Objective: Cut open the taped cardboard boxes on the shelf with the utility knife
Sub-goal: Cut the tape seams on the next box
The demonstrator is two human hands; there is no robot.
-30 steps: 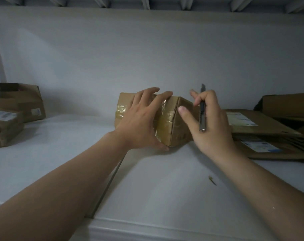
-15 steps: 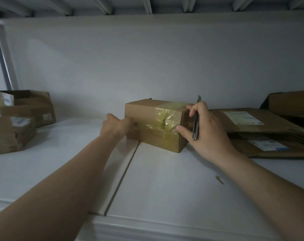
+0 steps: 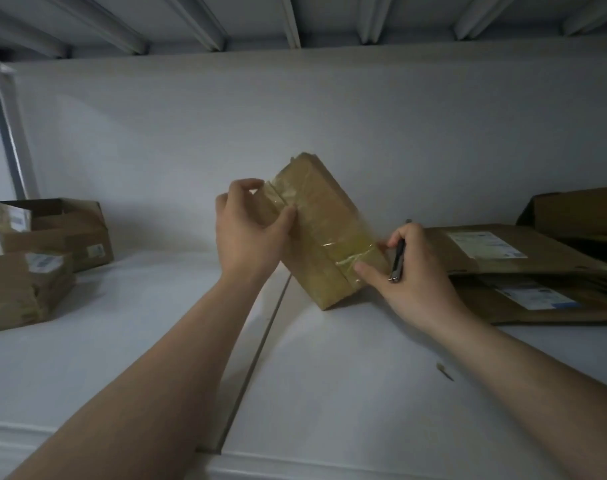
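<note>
Since half a second ago the taped box (image 3: 324, 233) got tipped up on its near-right end mid-shelf; left hand (image 3: 250, 230) grips it, right hand (image 3: 416, 268) clutches the utility knife (image 3: 398, 259). Shaky box, blade could slip toward fingers.

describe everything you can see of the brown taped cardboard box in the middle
The small brown oblong cardboard box is wrapped in shiny, wrinkled clear tape: one band along its length and another across its lower end. It looks sealed, with no cut visible. It is tilted, one end raised, and its lower end rests on the white shelf. The left hand grips its upper part, thumb on the front face. The right hand, holding the dark utility knife, presses its thumb on the taped lower end.
</note>
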